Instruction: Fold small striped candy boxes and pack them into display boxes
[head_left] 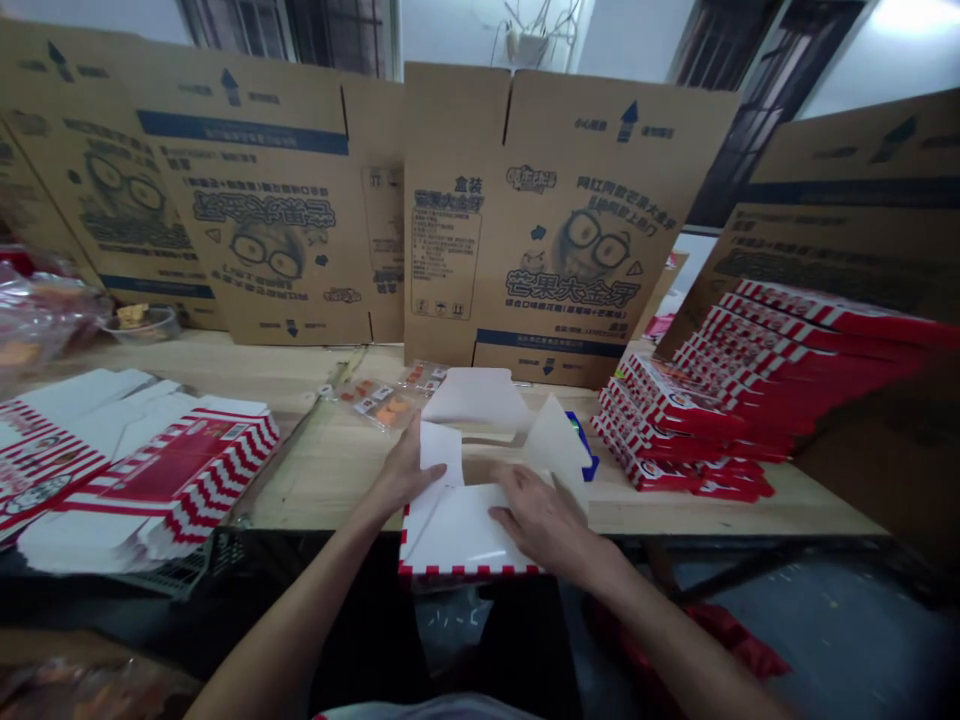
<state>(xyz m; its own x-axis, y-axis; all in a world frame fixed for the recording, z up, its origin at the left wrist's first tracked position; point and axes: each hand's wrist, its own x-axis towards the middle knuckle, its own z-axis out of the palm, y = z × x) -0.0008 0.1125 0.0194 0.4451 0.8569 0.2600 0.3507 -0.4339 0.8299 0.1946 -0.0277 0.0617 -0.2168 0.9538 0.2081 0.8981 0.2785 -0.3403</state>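
Observation:
A small folding carton (pixel 480 525), white inside with a red-and-white striped edge, stands unfolded at the table's front edge with several flaps raised. My left hand (pixel 405 470) grips its left side, thumb lying over a white side flap. My right hand (pixel 536 515) rests over the carton's right part, thumb and index finger apart and bent toward the opening. Its other fingers are partly hidden. Just behind the carton lie clear packets of orange pieces (pixel 390 408). A blue plastic object (pixel 587 450) shows partly behind the raised right flap.
Flat striped cartons (pixel 202 470) are stacked at the left. Closed red-and-white boxes (pixel 667 420) form tall stacks at the right. Large cardboard sheets (pixel 555 230) stand along the back. A clear tub (pixel 142 322) sits at the back left of the wooden table (pixel 720 515).

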